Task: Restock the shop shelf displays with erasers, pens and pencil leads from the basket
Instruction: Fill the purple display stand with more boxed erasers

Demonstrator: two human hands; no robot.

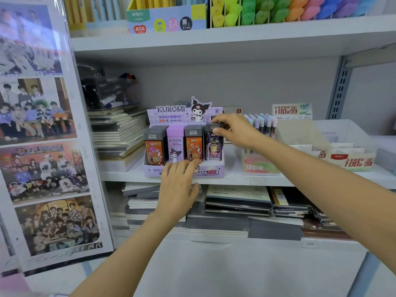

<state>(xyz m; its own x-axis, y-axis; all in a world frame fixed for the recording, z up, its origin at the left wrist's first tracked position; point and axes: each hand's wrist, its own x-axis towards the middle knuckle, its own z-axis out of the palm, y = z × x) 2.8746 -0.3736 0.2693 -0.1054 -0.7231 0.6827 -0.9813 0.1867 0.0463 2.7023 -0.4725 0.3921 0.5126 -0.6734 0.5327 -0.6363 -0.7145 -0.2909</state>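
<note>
Head view, I see the right hand [233, 129] pinching the top of a dark pencil lead case [214, 147], seemingly seated in the rightmost slot of the Kuromi display box [211, 172] on the shelf [257, 179], left hand [179, 186] flat, fingers straight on the box's front.

The one camera is riding on the person's head, looking forward and slightly down at the middle shelf [257, 179]. It is sitting close: both forearms are stretching in from the bottom edge, the left hand [177, 185] and right hand [233, 129] reaching the purple display box [214, 168] at centre.
</note>
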